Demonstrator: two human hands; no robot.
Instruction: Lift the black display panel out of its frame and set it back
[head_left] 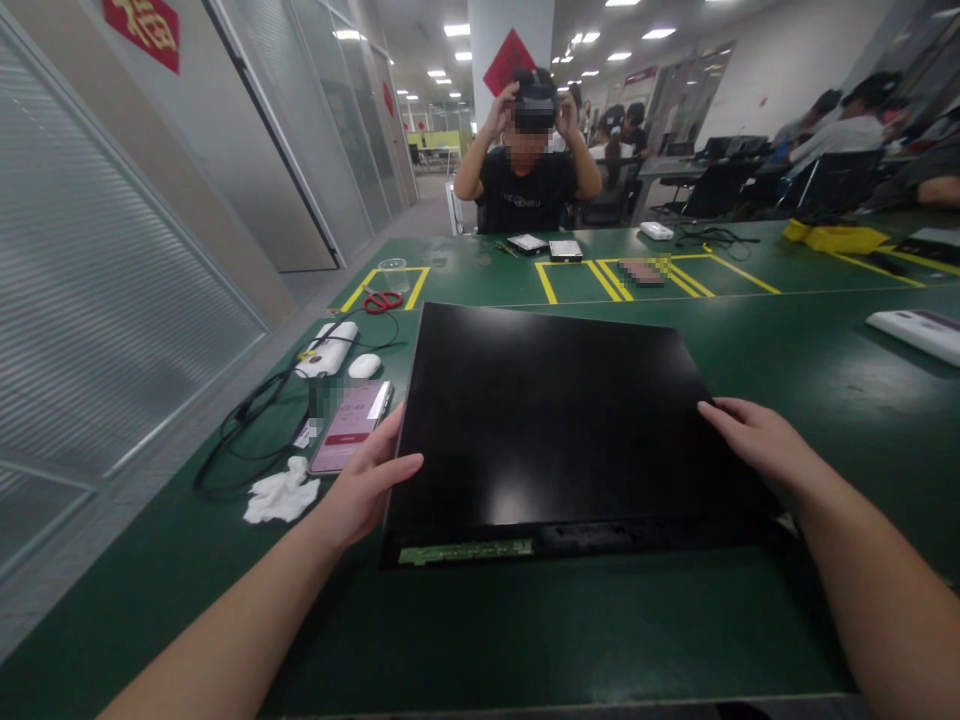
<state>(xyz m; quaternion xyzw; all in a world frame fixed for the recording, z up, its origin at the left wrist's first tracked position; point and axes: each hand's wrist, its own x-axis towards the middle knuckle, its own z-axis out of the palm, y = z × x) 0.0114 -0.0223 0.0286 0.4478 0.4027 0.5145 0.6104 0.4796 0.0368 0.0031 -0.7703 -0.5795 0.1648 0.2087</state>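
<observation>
A large black display panel (pixel 555 420) lies in front of me, with a green circuit board strip (pixel 465 551) along its near edge. My left hand (pixel 367 485) grips the panel's left edge, the thumb on top and the other fingers hidden beneath or behind it. At the right edge my right hand (pixel 757 440) holds on the same way, its fingertips pressed to the rim. The panel's far side looks raised, though how much of it rests on the green table (pixel 562 640) I cannot tell.
Left of the panel lie a phone (pixel 351 425), a crumpled tissue (pixel 282 491), a white earbud case (pixel 365 366), a white power bank (pixel 328 348), black cables (pixel 244 415) and red scissors (pixel 382 302). A person wearing a headset (pixel 534 105) sits opposite. A white device (pixel 919 335) lies at far right.
</observation>
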